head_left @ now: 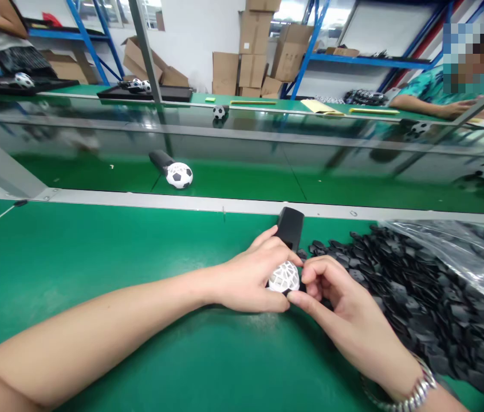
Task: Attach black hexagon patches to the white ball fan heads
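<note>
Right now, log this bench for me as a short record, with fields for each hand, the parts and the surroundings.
Left hand: gripping the white lattice ball
Right hand: thumb and forefinger at the ball's right side; whether they pinch anything is unclear
Black handle: just beyond the ball
Black pieces: loose heap, right of the ball, partly under clear plastic
Beyond the rail: black-and-white ball with dark handle

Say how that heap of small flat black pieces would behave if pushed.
The heap of small flat black pieces would probably spread, since they lie loose and overlapping. Being flat, they seem unlikely to roll. They look thin, so likely light.
</note>
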Available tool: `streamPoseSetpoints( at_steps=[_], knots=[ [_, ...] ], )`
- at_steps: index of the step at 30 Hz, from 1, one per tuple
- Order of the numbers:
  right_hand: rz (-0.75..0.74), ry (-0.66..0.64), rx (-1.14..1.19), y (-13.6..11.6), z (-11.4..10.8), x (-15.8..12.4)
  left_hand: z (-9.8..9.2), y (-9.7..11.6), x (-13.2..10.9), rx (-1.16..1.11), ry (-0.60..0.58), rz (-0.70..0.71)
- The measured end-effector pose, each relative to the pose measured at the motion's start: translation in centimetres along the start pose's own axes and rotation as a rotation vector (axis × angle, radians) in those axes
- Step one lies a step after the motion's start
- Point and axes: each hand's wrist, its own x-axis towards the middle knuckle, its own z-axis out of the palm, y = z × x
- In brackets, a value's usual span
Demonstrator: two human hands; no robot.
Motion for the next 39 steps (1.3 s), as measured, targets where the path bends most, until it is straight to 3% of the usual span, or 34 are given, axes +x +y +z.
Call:
streamPoseSetpoints(
  at_steps=[5,9,11,16,22,27,31,36,39],
  knots=[
    [0.022,-0.063,0.025,0.2,-1.0,0.8,0.0,-0.2,-0.1,-0.03,0.04,-0.047],
    [-0.196,0.194,-0.383,1.7,-2.7,2.0,-0.5,-0.5,-0.1,-0.093,0.023,-0.211],
    [-0.292,0.234,-0.589,2.6,-3.0,2.5,-0.7,-0.5,0.0,-0.101,0.036,-0.293],
    [-0.278,0.087,-0.779,3.5,-2.5,2.6,-0.8,-0.2,0.0,-0.112,0.09,-0.387],
    [-0.272,-0.008,-0.871,3.0,-2.8,1.9,-1.4,0.1,-0.1,-0.165,-0.06,-0.291],
    [-0.329,-0.036,-0.988,2.9,-2.7,2.0,-0.9,0.4,-0.2,-0.11,0.04,-0.315],
    [-0.357,0.057,-0.91,3.1,-2.8,1.8,-1.7,0.6,0.0,-0.087,-0.025,-0.355],
    [-0.272,0.121,-0.526,2.3,-2.8,0.9,-3.6,0.3,-0.1,-0.103,-0.234,-0.213],
    [-0.249,0.098,-0.417,1.6,-2.6,0.5,-3.8,0.1,-0.1,-0.114,-0.267,-0.188]
  ],
)
